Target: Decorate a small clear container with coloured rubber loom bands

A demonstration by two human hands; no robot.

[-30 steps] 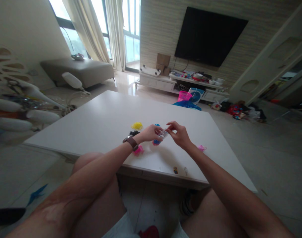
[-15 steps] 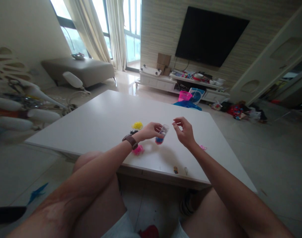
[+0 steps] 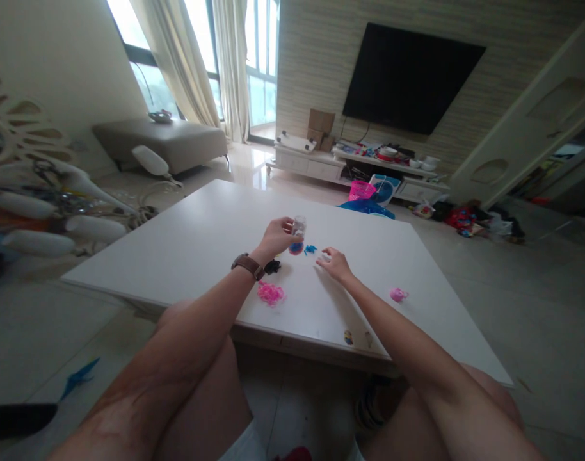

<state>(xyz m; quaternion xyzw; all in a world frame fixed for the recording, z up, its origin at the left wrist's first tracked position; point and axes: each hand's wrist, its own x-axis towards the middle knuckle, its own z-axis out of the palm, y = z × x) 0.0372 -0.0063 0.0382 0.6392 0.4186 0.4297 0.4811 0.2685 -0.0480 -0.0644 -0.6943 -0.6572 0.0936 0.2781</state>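
Note:
A small clear jar (image 3: 299, 232) with blue bits low inside and some red at its bottom is gripped in my left hand (image 3: 278, 235), upright over the white table (image 3: 340, 221). A small pile of blue bits (image 3: 310, 249) lies just right of the jar. My right hand (image 3: 335, 263) hovers beside that pile, thumb and fingers apart. Close to my left wrist is a black pile (image 3: 273, 266), and nearer to me a pile of pink strands (image 3: 271, 294). My left hand covers nearly all of a yellow pile.
A pink object (image 3: 398, 294) rests right of my right forearm. Near the front edge lie a small yellow-and-blue figure (image 3: 349, 337) and a tiny pale item (image 3: 368, 339). Beyond the table are a pink basket (image 3: 362, 190) and a low TV cabinet (image 3: 316, 168).
My left hand has carried the jar left and away from me, turning it more upright. My right hand has lowered leftward. A blue pile now shows on the table.

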